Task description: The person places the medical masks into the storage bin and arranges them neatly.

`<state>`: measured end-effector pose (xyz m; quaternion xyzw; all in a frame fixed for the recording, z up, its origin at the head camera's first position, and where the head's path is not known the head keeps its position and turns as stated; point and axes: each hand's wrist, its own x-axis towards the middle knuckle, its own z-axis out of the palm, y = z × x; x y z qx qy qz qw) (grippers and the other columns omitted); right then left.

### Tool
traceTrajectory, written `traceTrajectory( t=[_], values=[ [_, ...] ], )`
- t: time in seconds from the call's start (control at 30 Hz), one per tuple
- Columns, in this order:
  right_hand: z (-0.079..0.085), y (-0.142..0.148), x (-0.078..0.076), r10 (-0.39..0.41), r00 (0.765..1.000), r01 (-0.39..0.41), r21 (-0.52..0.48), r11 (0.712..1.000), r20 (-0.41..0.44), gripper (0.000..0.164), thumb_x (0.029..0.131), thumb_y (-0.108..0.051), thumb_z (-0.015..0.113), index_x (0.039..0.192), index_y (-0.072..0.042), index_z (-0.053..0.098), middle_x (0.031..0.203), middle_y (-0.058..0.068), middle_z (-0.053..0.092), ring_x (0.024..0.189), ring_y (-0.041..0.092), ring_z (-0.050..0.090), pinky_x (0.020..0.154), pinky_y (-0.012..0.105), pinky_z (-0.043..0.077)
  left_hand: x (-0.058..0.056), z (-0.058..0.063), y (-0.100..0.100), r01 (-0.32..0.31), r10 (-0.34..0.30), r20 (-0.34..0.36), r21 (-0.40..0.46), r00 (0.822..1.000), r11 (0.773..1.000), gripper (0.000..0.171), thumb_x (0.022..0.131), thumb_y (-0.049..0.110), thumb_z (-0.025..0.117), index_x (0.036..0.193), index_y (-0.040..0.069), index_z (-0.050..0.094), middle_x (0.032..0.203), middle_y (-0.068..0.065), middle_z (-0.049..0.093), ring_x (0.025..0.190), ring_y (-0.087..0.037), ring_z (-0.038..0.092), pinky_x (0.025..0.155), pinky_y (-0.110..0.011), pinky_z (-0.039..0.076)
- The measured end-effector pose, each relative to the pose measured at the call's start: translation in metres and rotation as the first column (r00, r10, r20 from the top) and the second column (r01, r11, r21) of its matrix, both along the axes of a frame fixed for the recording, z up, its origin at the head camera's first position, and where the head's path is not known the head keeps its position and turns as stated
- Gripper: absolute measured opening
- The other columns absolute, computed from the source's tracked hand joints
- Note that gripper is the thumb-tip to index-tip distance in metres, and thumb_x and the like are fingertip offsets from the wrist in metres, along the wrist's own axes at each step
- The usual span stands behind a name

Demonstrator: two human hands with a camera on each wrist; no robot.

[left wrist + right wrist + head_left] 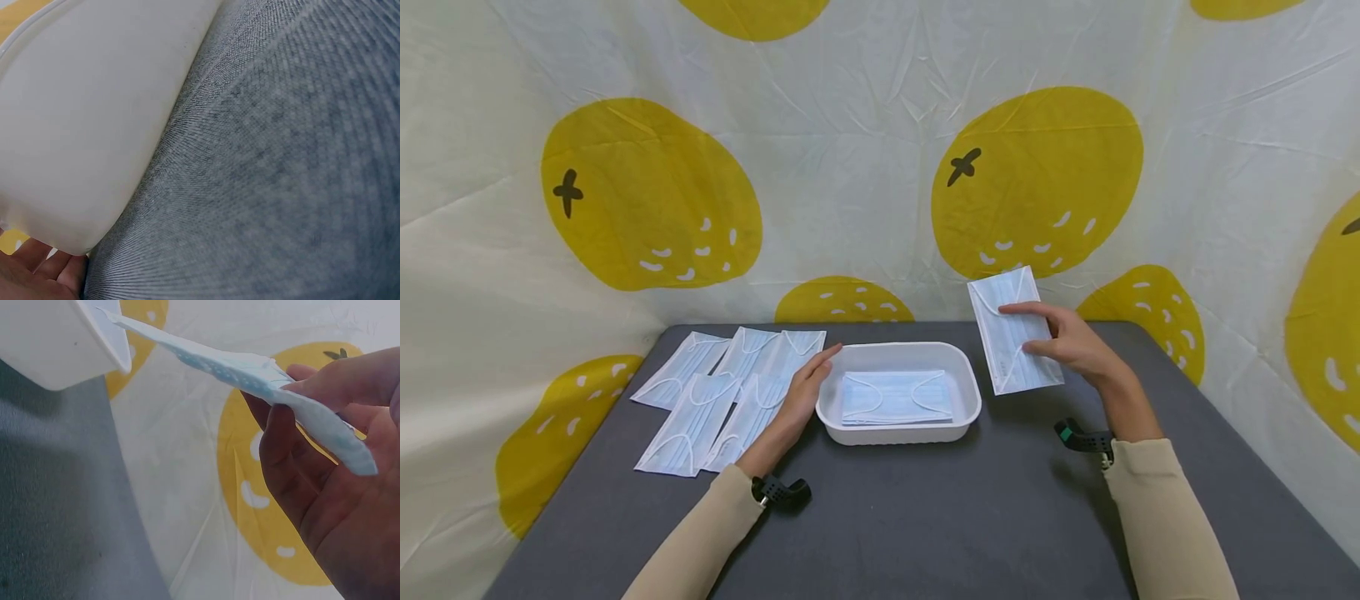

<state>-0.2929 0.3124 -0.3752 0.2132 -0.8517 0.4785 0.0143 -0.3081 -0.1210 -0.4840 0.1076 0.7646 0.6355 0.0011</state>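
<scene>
Pinched between the thumb and fingers of my right hand (1075, 342) is a blue face mask (1006, 325), raised to the right of a white plastic tub (897, 435). In the right wrist view this mask (219, 369) appears edge-on, bowed between thumb and fingers. Inside the tub lies another blue mask (895, 396), flat, with its white ear loops on top. My left hand (801, 396) rests along the tub's left side, fingers extended. The left wrist view has its fingers (55, 265) against the tub's outer wall (94, 106).
Several face masks (688, 417) lie overlapping on the dark grey table (925, 525), left of my left hand. Behind the table hangs a pale curtain (850, 167) with large yellow fruit prints. A black strap device (781, 492) sits on each wrist.
</scene>
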Motion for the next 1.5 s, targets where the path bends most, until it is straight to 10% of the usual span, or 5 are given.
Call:
traceTrajectory(
  t=[0.4, 0.8, 1.23, 1.5],
  values=[
    [0.003, -0.032, -0.003, 0.101, 0.994, -0.101, -0.011, 0.995, -0.037, 0.053, 0.088, 0.009, 0.065, 0.139, -0.003, 0.062, 0.137, 0.025, 0.054, 0.1, 0.035, 0.058, 0.076, 0.029, 0.059, 0.001, 0.001, -0.001, -0.01, 0.01, -0.009, -0.004, 1.0, 1.0, 0.044, 0.113, 0.024, 0.038, 0.155, 0.017, 0.049, 0.165, -0.008, 0.041, 0.158, -0.029, 0.027, 0.13, -0.054, 0.016],
    [0.022, -0.071, -0.014, 0.191, 0.979, -0.173, 0.199, 0.965, -0.075, 0.058, 0.084, 0.011, 0.06, 0.133, -0.019, 0.07, 0.144, 0.011, 0.061, 0.117, 0.028, 0.051, 0.089, 0.038, 0.047, 0.001, 0.001, -0.001, 0.001, -0.001, -0.001, 0.005, 1.0, 1.0, 0.044, 0.113, 0.026, 0.039, 0.155, 0.02, 0.049, 0.165, -0.004, 0.041, 0.158, -0.026, 0.027, 0.131, -0.052, 0.015],
    [0.035, -0.114, -0.049, 0.478, 0.876, -0.465, 0.376, 0.802, 0.066, 0.06, 0.08, 0.013, 0.056, 0.127, -0.019, 0.075, 0.136, 0.005, 0.069, 0.111, 0.023, 0.056, 0.094, 0.038, 0.042, -0.001, 0.0, -0.002, -0.005, 0.005, -0.008, -0.003, 1.0, 1.0, 0.043, 0.113, 0.025, 0.04, 0.155, 0.019, 0.05, 0.164, -0.004, 0.043, 0.157, -0.026, 0.029, 0.131, -0.051, 0.019],
    [0.042, -0.141, -0.058, 0.49, 0.839, -0.54, 0.47, 0.698, 0.236, 0.063, 0.078, 0.013, 0.054, 0.125, -0.022, 0.076, 0.14, 0.007, 0.064, 0.118, 0.025, 0.053, 0.099, 0.038, 0.04, 0.0, 0.0, -0.002, -0.005, 0.005, -0.007, -0.007, 1.0, 1.0, 0.044, 0.113, 0.026, 0.04, 0.155, 0.019, 0.05, 0.164, -0.004, 0.043, 0.158, -0.025, 0.028, 0.131, -0.051, 0.017]
  ],
)
